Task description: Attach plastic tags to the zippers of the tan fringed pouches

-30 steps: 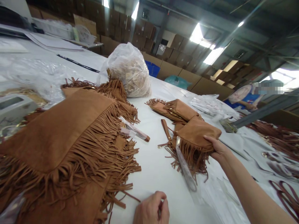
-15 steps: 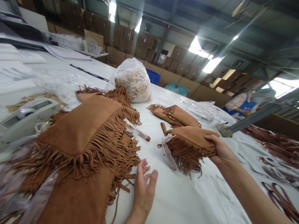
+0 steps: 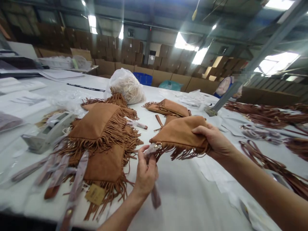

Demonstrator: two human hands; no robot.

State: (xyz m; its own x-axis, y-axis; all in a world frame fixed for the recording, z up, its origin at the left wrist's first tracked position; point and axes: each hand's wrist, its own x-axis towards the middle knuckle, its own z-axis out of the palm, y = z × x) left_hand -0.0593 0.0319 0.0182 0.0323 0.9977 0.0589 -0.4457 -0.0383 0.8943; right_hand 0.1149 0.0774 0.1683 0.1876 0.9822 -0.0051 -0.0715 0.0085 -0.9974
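Note:
A tan fringed suede pouch (image 3: 178, 133) hangs above the table, its right end gripped by my right hand (image 3: 211, 138). A plastic-wrapped wrist strap (image 3: 156, 194) dangles from the metal ring at its left corner. My left hand (image 3: 148, 170) is closed around the top of that strap, just below the ring. To the left lies a pile of similar fringed pouches (image 3: 96, 123), with several wrapped straps (image 3: 78, 173) and a tan paper tag (image 3: 95, 194). Behind the held pouch, more fringed pouches (image 3: 169, 106) are stacked.
A grey tape dispenser (image 3: 48, 133) stands left of the pile. Behind it sits a clear plastic bag (image 3: 126, 85) of pale material. Brown leather straps (image 3: 262, 115) cover the right side, near a metal post (image 3: 243, 77). A person (image 3: 227, 86) is beyond the post.
My left hand has risen from the table and closed on the wrapped strap. The pouch in my right hand has moved left and turned flatter. The view has shifted right.

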